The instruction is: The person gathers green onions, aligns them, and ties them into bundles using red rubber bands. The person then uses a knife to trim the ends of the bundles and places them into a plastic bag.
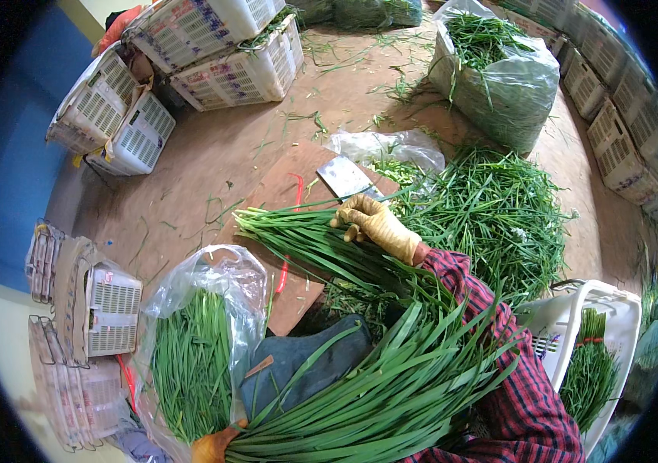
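My left hand (216, 444), in a soiled yellow glove, is partly cut off at the bottom edge. It grips one end of a large bundle of long flat green leaves (364, 393), likely garlic chives, which arcs to the right across my lap. My right hand (376, 227), gloved too, is over a second bunch of chives (300, 234) with its fingers curled; whether it pinches a thin stalk cannot be told. That bunch lies across a brown board (300, 307), pale stem ends to the left. Just beyond the right hand, a cleaver blade (349, 176) lies flat.
A clear plastic bag (236, 278) of chives stands at left. A loose chive heap (497, 214) lies right, below a full bag (497, 104). A white crate (572, 295) holds a tied bunch. Red ties (283, 275) lie on the board; stacked crates (236, 75) stand behind.
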### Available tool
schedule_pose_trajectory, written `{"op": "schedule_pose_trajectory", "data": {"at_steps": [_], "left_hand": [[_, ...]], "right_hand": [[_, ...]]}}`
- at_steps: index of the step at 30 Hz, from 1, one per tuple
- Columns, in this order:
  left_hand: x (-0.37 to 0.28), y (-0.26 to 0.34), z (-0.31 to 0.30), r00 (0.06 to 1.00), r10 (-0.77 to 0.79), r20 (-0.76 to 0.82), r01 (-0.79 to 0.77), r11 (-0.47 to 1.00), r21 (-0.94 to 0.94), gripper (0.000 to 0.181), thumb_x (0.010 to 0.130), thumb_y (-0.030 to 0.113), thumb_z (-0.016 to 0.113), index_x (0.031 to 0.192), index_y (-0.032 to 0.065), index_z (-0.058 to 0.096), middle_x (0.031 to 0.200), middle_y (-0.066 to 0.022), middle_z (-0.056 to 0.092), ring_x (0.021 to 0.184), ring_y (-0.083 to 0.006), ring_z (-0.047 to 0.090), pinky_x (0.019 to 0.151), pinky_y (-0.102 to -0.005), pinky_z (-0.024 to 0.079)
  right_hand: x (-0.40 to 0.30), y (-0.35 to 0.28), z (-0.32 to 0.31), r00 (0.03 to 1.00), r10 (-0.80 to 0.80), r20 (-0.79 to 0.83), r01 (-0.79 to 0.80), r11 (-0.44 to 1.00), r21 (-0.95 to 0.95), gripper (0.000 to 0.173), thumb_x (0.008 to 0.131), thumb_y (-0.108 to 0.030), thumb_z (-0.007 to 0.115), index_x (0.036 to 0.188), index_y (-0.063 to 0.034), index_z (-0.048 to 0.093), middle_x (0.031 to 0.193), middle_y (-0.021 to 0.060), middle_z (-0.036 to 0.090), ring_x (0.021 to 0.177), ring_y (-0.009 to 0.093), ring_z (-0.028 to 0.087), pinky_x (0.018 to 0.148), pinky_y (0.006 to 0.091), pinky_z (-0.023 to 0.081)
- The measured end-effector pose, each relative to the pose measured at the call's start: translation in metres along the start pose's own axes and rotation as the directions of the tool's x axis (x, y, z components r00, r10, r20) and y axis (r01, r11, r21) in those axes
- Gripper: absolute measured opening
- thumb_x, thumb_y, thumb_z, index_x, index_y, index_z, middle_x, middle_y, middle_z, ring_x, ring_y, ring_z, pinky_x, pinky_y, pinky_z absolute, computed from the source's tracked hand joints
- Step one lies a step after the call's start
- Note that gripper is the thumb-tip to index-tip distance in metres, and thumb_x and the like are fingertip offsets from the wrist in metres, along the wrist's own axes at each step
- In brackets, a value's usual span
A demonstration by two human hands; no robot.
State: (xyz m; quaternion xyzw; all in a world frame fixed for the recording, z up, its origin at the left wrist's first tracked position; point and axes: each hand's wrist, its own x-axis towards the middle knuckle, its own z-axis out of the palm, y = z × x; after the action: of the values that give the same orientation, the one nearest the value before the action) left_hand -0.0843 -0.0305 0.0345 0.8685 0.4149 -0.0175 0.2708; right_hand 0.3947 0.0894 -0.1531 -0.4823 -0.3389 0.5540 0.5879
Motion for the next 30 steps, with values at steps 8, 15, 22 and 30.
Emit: {"op": "schedule_pose_trajectory", "data": {"at_steps": [8, 15, 22, 30], "left_hand": [[0.006, 0.009, -0.005, 0.998, -0.041, 0.052, 0.043, 0.998, -0.039, 0.062, 0.069, 0.006, 0.069, 0.129, 0.0037, 0.055, 0.103, -0.0198, 0.069, 0.091, -0.0393, 0.067, 0.074, -0.0431, 0.054], [0.011, 0.001, -0.004, 0.991, -0.038, 0.128, 0.033, 0.999, 0.041, 0.069, 0.071, 0.013, 0.073, 0.136, 0.0092, 0.05, 0.116, -0.0222, 0.066, 0.103, -0.0345, 0.066, 0.09, -0.0435, 0.051], [0.014, 0.011, -0.004, 0.989, -0.067, 0.132, 0.122, 0.87, -0.477, 0.057, 0.073, 0.008, 0.078, 0.124, -0.0012, 0.057, 0.107, -0.0118, 0.071, 0.093, -0.02, 0.07, 0.088, -0.0311, 0.053], [0.032, 0.076, -0.023, 0.963, 0.038, 0.267, 0.217, 0.478, -0.851, 0.032, 0.076, 0.016, 0.075, 0.102, 0.0009, 0.063, 0.079, -0.0067, 0.063, 0.061, -0.0148, 0.059, 0.055, -0.0269, 0.045]], "right_hand": [[0.007, 0.004, 0.009, 0.988, 0.006, -0.155, -0.019, 0.996, -0.082, 0.02, 0.097, -0.025, 0.062, 0.103, -0.0062, 0.064, 0.083, -0.0004, 0.065, 0.062, 0.007, 0.052, 0.059, 0.0221, 0.044], [-0.092, 0.018, -0.071, 0.885, 0.054, -0.462, -0.019, 0.997, 0.081, 0.024, 0.098, -0.026, 0.06, 0.108, -0.0047, 0.066, 0.101, 0.0036, 0.07, 0.084, 0.01, 0.062, 0.073, 0.0245, 0.049], [-0.292, 0.069, -0.121, 0.787, 0.063, -0.614, -0.002, 0.995, 0.1, 0.041, 0.099, -0.04, 0.056, 0.119, -0.0051, 0.062, 0.107, 0.001, 0.065, 0.076, 0.009, 0.059, 0.068, 0.0232, 0.045], [-0.389, 0.016, -0.068, 0.664, -0.095, -0.742, 0.026, 0.994, -0.104, 0.04, 0.099, -0.033, 0.058, 0.131, -0.0073, 0.055, 0.123, 0.0035, 0.059, 0.087, 0.009, 0.059, 0.077, 0.0222, 0.047]]}}
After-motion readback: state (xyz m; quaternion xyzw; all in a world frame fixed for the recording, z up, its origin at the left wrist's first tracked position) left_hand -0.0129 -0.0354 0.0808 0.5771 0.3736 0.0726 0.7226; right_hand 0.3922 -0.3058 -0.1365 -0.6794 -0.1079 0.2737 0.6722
